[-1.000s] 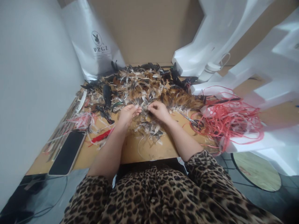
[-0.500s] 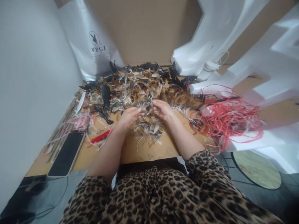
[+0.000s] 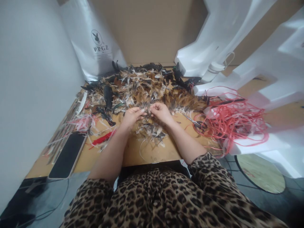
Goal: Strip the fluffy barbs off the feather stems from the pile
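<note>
A wide heap of brown, white and black feathers (image 3: 142,82) covers the back of the wooden table (image 3: 152,155). At its front edge my left hand (image 3: 133,116) pinches small feathers between thumb and fingers. Close beside it, on the right, my right hand (image 3: 161,112) is closed in a pinch at the same tuft; what exactly lies between its fingertips is too small to make out. The two hands nearly meet. Below them lies a smaller pile of grey and white feathers (image 3: 152,131).
A phone (image 3: 67,155) and a red strip (image 3: 103,138) lie at the left. Scissors (image 3: 198,123) and a tangle of pink ribbon (image 3: 235,122) lie at the right. Behind stand a printed white bag (image 3: 99,57) and a white bottle (image 3: 212,71).
My right hand has moved a little left, closer to my left hand. The left hand has barely shifted.
</note>
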The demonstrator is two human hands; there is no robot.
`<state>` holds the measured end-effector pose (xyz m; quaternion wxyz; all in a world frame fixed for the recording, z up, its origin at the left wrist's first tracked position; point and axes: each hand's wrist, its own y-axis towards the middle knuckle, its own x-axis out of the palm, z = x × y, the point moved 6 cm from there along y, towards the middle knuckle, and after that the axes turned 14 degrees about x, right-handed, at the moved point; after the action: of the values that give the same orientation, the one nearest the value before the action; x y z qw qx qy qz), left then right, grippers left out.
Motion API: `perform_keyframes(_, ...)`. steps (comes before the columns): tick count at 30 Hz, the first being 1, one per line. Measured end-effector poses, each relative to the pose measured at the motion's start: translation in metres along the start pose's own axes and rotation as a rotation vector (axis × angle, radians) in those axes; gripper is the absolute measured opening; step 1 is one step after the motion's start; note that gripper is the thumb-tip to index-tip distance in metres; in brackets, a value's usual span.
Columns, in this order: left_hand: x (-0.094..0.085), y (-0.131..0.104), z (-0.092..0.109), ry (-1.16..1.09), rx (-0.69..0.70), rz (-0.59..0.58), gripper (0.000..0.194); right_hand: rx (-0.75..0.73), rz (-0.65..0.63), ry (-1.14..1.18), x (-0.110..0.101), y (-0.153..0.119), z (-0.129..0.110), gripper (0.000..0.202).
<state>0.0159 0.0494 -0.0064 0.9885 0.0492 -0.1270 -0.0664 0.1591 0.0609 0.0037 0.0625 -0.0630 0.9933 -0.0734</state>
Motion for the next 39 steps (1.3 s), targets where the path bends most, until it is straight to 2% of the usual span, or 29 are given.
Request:
perform_keyframes(3, 0.000, 0.001, 0.002, 0.057, 0.032, 0.011, 0.023, -0.117, 0.081, -0.172, 0.001, -0.006, -0.007, 0.016)
perform_keyframes(6, -0.001, 0.002, 0.004, 0.074, 0.069, 0.034, 0.022, -0.142, 0.127, -0.216, -0.001, -0.007, -0.008, 0.014)
perform_keyframes(13, -0.001, 0.002, 0.005, 0.036, 0.040, 0.028, 0.021, 0.074, 0.030, 0.134, -0.003, 0.006, 0.006, 0.020)
perform_keyframes(18, -0.008, 0.004, 0.003, 0.077, 0.075, 0.067, 0.021, 0.150, -0.006, 0.380, -0.011, 0.009, 0.007, 0.025)
perform_keyframes(25, -0.003, 0.003, 0.004, 0.183, 0.086, 0.040, 0.022, 0.172, -0.007, 0.439, -0.016, 0.006, 0.005, 0.023)
perform_keyframes(31, 0.001, 0.001, 0.000, 0.076, 0.043, 0.042, 0.021, 0.181, 0.000, 0.467, -0.012, 0.003, 0.003, 0.020)
perform_keyframes(35, 0.001, 0.000, -0.004, -0.046, -0.004, 0.101, 0.015, 0.197, -0.068, 0.551, -0.009, 0.002, 0.001, 0.018)
perform_keyframes(39, -0.003, 0.001, -0.010, -0.235, -0.092, 0.158, 0.008, 0.182, -0.142, 0.607, -0.006, 0.000, -0.001, 0.025)
